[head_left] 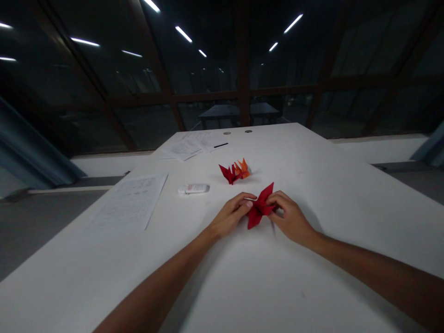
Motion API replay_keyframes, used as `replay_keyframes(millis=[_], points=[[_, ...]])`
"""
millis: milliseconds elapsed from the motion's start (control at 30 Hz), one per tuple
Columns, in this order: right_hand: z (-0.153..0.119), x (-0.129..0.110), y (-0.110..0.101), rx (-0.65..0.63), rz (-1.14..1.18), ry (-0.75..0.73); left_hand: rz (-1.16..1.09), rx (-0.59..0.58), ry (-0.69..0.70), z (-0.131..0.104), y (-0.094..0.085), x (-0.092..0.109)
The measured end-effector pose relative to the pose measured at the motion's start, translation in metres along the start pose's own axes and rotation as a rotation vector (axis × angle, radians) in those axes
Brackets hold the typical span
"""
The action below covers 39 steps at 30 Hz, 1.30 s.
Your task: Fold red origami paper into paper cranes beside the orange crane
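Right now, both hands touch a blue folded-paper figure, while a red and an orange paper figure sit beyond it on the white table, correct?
No: the head view shows the folded-paper figure touched by the left hand and the right hand is red, not blue. A second red paper figure and an orange paper figure sit beyond it on the white table.
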State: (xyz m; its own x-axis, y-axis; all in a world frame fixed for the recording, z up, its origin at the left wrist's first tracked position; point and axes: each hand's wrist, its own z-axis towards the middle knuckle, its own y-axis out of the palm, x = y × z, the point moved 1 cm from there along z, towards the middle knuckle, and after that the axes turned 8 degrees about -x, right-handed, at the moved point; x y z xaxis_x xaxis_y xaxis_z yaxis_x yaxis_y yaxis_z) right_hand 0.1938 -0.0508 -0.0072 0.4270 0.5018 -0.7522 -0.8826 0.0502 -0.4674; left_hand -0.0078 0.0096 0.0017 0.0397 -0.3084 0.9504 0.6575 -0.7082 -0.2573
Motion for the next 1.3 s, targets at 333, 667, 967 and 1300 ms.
replay_keyframes(millis=[333, 667, 967, 1300], points=[[-0.001, -0.004, -0.001, -0.004, -0.051, -0.136, 0.095, 0.046, 0.024, 0.001, 0.004, -0.002], [-0.001, 0.012, 0.003, -0.056, 0.248, 0.144, 0.014, 0.057, 0.029, 0.002, -0.003, 0.0], [0.002, 0.015, 0.004, -0.067, 0.537, 0.193, 0.007, 0.042, 0.013, 0.001, 0.0, -0.001], [-0.004, 0.003, 0.012, -0.071, 0.638, 0.263, 0.02, 0.216, 0.074, 0.003, 0.003, -0.003]])
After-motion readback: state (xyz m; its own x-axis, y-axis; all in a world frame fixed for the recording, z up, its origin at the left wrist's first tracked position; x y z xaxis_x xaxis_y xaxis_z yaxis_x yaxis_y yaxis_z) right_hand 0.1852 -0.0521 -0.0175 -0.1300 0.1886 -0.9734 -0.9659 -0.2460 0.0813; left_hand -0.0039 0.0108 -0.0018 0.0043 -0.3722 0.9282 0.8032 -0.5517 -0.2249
